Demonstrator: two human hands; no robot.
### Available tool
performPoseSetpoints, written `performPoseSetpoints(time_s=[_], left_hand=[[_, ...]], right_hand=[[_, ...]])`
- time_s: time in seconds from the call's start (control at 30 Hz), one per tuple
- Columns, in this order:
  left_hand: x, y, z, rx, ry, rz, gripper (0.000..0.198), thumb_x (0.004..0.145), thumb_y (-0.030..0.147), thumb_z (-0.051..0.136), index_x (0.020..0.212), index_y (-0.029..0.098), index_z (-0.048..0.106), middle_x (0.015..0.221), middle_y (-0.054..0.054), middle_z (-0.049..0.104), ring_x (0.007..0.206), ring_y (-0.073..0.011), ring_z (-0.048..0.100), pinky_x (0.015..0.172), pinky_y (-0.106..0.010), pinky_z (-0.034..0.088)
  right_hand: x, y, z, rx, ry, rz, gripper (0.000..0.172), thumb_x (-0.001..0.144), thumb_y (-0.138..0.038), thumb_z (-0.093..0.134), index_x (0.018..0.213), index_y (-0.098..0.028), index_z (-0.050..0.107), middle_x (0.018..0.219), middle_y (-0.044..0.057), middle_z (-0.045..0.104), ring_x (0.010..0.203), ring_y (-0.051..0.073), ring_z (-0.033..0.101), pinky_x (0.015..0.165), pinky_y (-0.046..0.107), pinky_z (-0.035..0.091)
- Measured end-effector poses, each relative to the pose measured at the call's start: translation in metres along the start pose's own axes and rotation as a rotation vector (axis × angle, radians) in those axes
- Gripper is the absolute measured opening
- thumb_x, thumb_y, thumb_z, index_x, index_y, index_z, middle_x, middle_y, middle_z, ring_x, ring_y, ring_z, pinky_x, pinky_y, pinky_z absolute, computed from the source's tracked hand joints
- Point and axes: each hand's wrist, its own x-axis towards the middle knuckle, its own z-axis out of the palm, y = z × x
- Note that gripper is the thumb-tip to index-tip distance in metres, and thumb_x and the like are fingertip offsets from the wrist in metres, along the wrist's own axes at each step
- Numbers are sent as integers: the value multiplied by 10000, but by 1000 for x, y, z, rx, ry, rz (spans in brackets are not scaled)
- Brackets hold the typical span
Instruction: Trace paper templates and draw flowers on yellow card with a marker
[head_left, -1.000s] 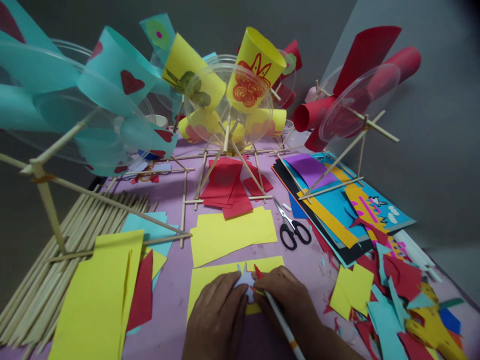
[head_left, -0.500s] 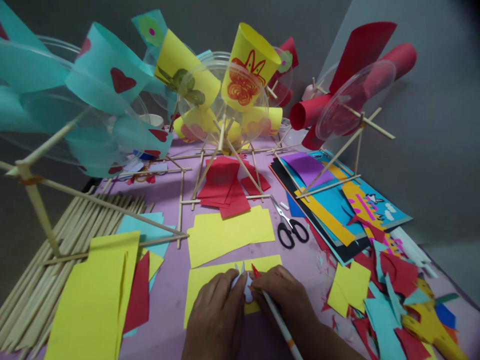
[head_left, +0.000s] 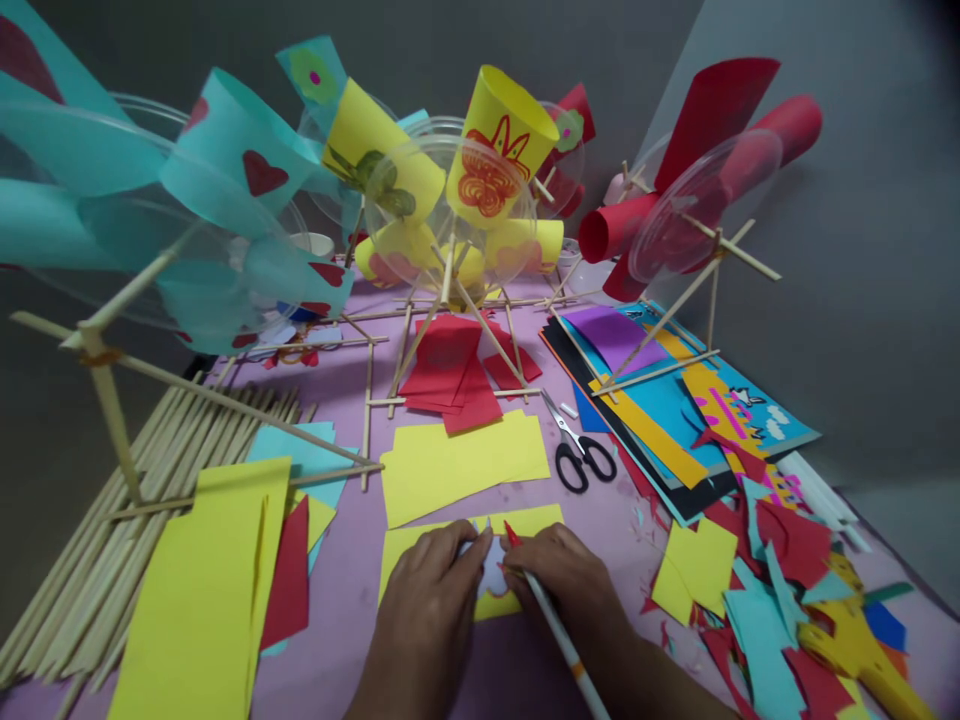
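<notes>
My left hand [head_left: 429, 595] presses a small pale paper cutout [head_left: 493, 572] with pointed tips down onto a yellow paper sheet [head_left: 397, 545]. Its fingers are close together and cover part of the cutout. My right hand [head_left: 562, 575] is closed around a white felt-tip pen [head_left: 555, 625], which slants down to the cutout's right edge. Something red [head_left: 512, 535] sticks up by the right fingertips; whether it belongs to the pen I cannot tell. Just beyond lies another yellow sheet [head_left: 465, 465], with black-handled scissors [head_left: 577, 455] to its right.
Stick-framed paper pinwheels stand around: blue [head_left: 240, 150], yellow [head_left: 502, 150] and red [head_left: 705, 140]. Yellow paper [head_left: 191, 590] and wooden sticks [head_left: 67, 560] lie at left. Paper scraps [head_left: 765, 620], a yellow tool [head_left: 855, 635] and coloured sheets [head_left: 637, 400] are at right.
The camera view has shifted slightly, moving the left-side things a little rightward. My left fingers have slid slightly on the cutout, baring more of its lower part. The pen is still in my right hand.
</notes>
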Motion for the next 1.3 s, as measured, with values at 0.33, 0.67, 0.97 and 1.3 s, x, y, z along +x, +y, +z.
performPoseSetpoints(time_s=[0.33, 0.67, 0.97, 1.3], left_hand=[[8, 2, -9, -167, -30, -76, 258, 871, 146, 483, 1034, 231, 665, 962, -64, 614, 853, -201, 581, 705, -334, 499], [8, 8, -11, -157, -1, -110, 239, 862, 154, 491, 1012, 224, 665, 939, -61, 620, 852, -199, 594, 713, -329, 510], [6, 5, -9, -158, -31, -110, 252, 855, 137, 503, 1036, 231, 652, 975, -58, 606, 876, -206, 580, 731, -344, 499], [5, 6, -7, -159, -52, -123, 236, 870, 156, 503, 1046, 223, 646, 984, -61, 605, 888, -207, 575, 748, -351, 490]], right_hand=[[8, -4, -4, 12, 107, -151, 143, 907, -117, 514, 901, -218, 616, 746, 28, 707, 591, 169, 558, 583, 290, 468], [8, -7, -9, 122, 110, -75, 164, 836, -103, 572, 946, -206, 637, 759, 40, 700, 647, 192, 592, 587, 293, 494], [5, -3, -9, 221, 148, -20, 216, 818, -47, 538, 919, -207, 643, 734, 34, 694, 649, 181, 607, 578, 269, 501], [5, -8, -2, 55, 72, -85, 139, 857, -110, 567, 958, -200, 603, 792, 45, 696, 686, 209, 573, 620, 318, 466]])
